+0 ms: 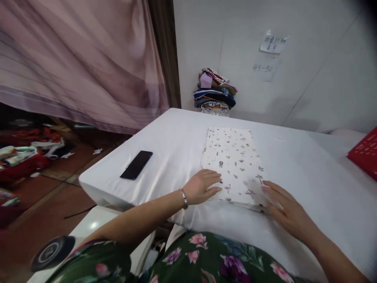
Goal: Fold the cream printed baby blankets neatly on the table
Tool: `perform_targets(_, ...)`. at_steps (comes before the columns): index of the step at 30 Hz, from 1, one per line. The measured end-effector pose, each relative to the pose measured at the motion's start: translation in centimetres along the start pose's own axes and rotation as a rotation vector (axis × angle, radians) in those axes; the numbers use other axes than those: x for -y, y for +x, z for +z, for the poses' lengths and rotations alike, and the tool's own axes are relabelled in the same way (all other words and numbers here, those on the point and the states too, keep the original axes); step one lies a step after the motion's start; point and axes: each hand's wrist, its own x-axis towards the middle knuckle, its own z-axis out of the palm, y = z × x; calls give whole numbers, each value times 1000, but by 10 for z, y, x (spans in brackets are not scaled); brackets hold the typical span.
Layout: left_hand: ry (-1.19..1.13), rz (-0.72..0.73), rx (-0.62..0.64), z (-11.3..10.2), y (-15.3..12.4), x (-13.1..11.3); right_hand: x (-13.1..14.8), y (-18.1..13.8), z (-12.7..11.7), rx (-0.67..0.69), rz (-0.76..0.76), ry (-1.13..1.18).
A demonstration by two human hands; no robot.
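Observation:
A rectangular stack of white folded fabric (232, 157), printed with small plants and birds, lies flat on the white-covered table (176, 133). My left hand (203, 186), with a bracelet at the wrist, rests on the near left edge of the fabric, its fingers stretched out over the top. At the near right corner is my right hand (285, 208), fingers extended toward the fabric's edge and slightly blurred. Something pale and see-through is smeared by its fingertips; I cannot make out what it is.
A black phone (136, 165) lies on the table's left side. Folded cloths (216, 92) are piled at the back by the wall. A red perforated object (366, 153) stands at the far right. Pink curtain (88, 59) hangs at left, above a cluttered floor.

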Motion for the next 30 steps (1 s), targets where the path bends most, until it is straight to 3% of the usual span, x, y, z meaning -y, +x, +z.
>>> perform_targets(3,66,-90,56,6,9,6,9,10,16,122,-93,-9)
perform_targets(6,54,-131,90,8,-2,18,7,7,29,185,-136,-31)
perform_targets(9,-32,-179,-22,4,-15,28,5,4,27,190,-134,4)
perform_targets(13,-76,-542,-172,-3,-11,38,20,22,14,145,-102,114)
perform_targets(18,-101,-807,-125,-3,16,49,59,70,16,90,-222,266)
perform_targets(23,-27,-864,-34,11,29,55,88,107,34,167,-426,268)
perform_targets(30,6,-892,-43,19,28,57,92,110,58,245,-423,223)
